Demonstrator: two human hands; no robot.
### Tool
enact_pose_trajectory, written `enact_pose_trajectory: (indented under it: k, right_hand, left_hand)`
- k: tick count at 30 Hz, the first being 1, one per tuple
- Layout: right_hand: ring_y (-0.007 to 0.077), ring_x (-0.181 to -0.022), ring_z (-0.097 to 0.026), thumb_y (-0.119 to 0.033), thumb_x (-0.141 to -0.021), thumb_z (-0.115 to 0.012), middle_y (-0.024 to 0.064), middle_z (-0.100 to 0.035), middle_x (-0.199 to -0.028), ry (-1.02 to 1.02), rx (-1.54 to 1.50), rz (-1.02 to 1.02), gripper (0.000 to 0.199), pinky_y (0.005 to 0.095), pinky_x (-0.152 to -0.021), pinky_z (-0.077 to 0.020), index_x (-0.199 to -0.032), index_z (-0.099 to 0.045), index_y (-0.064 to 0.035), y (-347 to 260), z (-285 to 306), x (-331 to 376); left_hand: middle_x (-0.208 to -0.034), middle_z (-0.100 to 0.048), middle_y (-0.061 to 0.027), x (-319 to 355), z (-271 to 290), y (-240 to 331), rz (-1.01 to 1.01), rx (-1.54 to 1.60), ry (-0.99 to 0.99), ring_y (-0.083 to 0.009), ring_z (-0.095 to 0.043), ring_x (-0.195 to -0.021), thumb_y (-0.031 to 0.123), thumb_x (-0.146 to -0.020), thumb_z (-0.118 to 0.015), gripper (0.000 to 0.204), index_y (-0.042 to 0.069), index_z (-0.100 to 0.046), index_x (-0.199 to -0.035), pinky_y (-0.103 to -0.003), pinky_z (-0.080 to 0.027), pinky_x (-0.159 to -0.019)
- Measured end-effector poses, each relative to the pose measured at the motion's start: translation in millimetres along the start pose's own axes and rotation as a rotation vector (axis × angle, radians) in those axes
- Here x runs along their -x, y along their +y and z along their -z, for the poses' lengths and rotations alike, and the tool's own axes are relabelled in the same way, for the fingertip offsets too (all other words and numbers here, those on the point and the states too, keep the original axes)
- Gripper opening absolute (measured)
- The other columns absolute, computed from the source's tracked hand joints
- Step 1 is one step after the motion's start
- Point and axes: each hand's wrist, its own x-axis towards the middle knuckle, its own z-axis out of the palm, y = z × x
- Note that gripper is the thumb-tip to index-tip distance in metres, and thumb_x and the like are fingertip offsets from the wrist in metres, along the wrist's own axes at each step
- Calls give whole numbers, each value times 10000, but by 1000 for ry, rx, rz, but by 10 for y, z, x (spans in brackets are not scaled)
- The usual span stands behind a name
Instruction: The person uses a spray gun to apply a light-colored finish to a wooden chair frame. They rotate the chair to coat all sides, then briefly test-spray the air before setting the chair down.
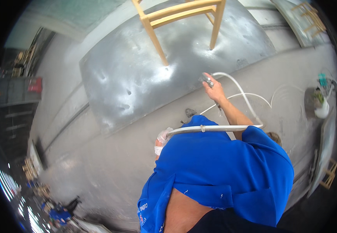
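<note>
My right hand (215,92) is closed around a spray gun (206,80), held out over the near right edge of a large metal sheet. A white hose (236,83) loops from the gun back past my right forearm and across my blue shirt front. Lower left, my left hand (161,140) shows in white wrapping, closed at the end of this hose run; its fingers are mostly hidden. A light wooden chair frame (180,14) stands on the sheet ahead, apart from the gun, its top cut off by the picture's edge.
The grey sheet (110,89) is dusted with whitish patches. A thinner hose (257,95) trails over the floor to the right, where a white container (322,110) stands. More wooden frames (311,18) are at the far right. Shelving (15,93) and clutter line the left.
</note>
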Motion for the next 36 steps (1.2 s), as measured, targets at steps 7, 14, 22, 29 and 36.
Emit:
enact_pose_trajectory:
  k: [7,14,22,29,36]
  right_hand:
    - [472,-1005,-694,-243,-940,-691,212,-716,-1094,57,683,98,670,555,-875,-565,-1569,-483,-344,-856,-180,78]
    - [394,-866,-700,-173,-924,-717,150,-666,-988,338,886,224,731,496,-780,-587,-1575,-462,-388,-1756,-392,1006]
    - [377,-866,-702,-131,-886,-737,134,-680,-980,445,968,282,761,502,-767,-573,-1563,-485,-369,-2424,-840,1641]
    - [407,-925,-723,-150,-945,-727,197,-731,-1040,483,743,537,611,469,-788,-575,-1519,-568,-288,-3310,-1514,2194]
    - [387,-893,-730,-187,-972,-698,189,-724,-990,309,954,516,592,472,-793,-596,-1534,-545,-290,-4046,-2084,1844]
  left_hand:
    - [-908,-715,-105,-518,1041,-137,-275,-28,-378,-253,-717,-898,182,-917,-761,153,67,-726,-1010,-378,-555,-832]
    - [-941,-730,-125,-230,2078,-569,-513,18,-438,-286,-732,-933,171,-894,-783,180,67,-729,-1030,-388,-567,-862]
    - [-914,-736,-131,-9,2552,-842,-754,149,-400,-355,-730,-926,71,-813,-776,275,112,-715,-1079,-438,-580,-868]
    - [-988,-743,-129,90,2932,-952,-715,32,-423,-365,-728,-977,72,-811,-766,331,145,-714,-1129,-437,-572,-860]
    - [-1070,-737,-121,107,3103,-1136,-698,276,-453,-321,-714,-1059,91,-832,-768,298,122,-707,-1123,-415,-554,-962]
